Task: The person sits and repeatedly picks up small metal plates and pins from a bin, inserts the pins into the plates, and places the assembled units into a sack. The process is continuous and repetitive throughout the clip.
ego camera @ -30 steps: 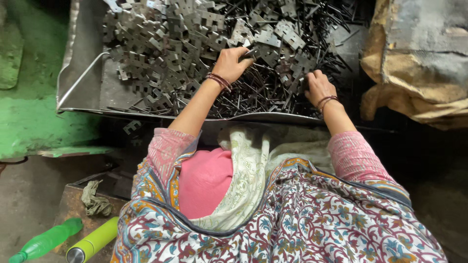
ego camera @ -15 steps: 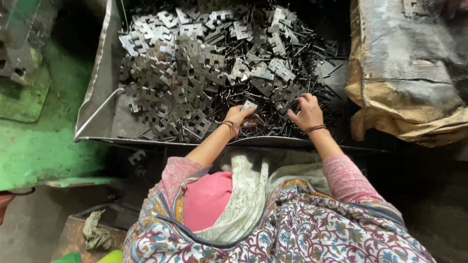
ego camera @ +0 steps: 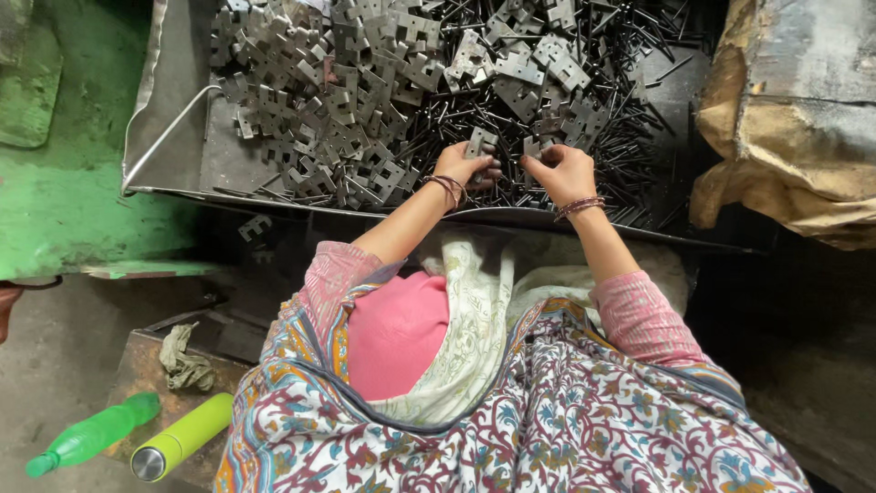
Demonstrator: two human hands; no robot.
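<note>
A metal tray (ego camera: 173, 137) holds a heap of grey notched metal plates (ego camera: 365, 100) and thin dark metal pins (ego camera: 630, 119). My left hand (ego camera: 464, 166) grips one grey plate (ego camera: 480, 142) between thumb and fingers, just above the tray's near edge. My right hand (ego camera: 558, 172) sits close beside it, fingers pinched on another small plate (ego camera: 534, 148). Whether a pin is between the two plates I cannot tell. Both wrists wear bangles.
A worn tan sack (ego camera: 785, 137) lies at the right of the tray. A green painted ledge (ego camera: 73, 210) is at the left. A green plastic bottle (ego camera: 91, 436), a lime flask (ego camera: 182, 436) and a rag (ego camera: 185, 358) lie at lower left.
Both hands have drawn together near the tray's front edge. The left hand now holds a plate up, and the right hand has closed on a second one.
</note>
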